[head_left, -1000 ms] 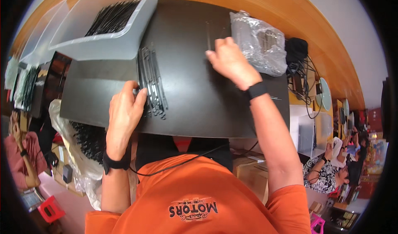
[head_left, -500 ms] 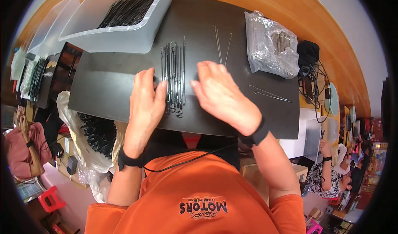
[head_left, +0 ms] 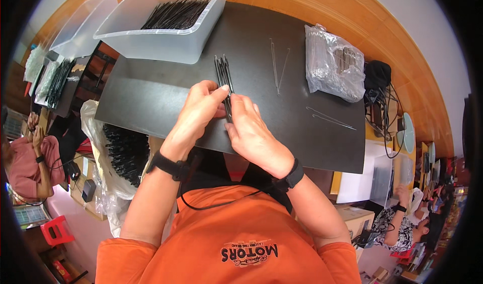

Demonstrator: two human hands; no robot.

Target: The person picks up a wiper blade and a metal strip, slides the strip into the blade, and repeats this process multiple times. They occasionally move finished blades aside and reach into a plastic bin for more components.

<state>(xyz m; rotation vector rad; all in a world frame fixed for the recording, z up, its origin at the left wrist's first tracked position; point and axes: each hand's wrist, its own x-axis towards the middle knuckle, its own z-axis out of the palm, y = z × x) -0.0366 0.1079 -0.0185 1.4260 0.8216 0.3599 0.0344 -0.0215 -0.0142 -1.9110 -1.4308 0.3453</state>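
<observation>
A tight bundle of thin black rods (head_left: 222, 71) lies between my hands near the front middle of the dark table. My left hand (head_left: 195, 112) is closed round the bundle's left side, its thumb across the rods. From the right, my right hand (head_left: 254, 135) presses its bent fingers against the same bundle. The rods' near ends are partly hidden by my fingers. To the right, two thin wires (head_left: 275, 67) form a V on the table, and a further pair of hooked wires (head_left: 333, 119) lies nearer the table's right edge.
Several black rods fill part of a translucent plastic bin (head_left: 166, 45) at the far left. A clear plastic bag of metal wires (head_left: 329, 65) sits far right, beside black cables (head_left: 385, 113). Below the table's left edge stands a lined bag of black rods (head_left: 123, 150). Other people sit both sides.
My hands have come together, squeezing the loosely spread black rods into a narrow bundle. The view has shifted slightly.
</observation>
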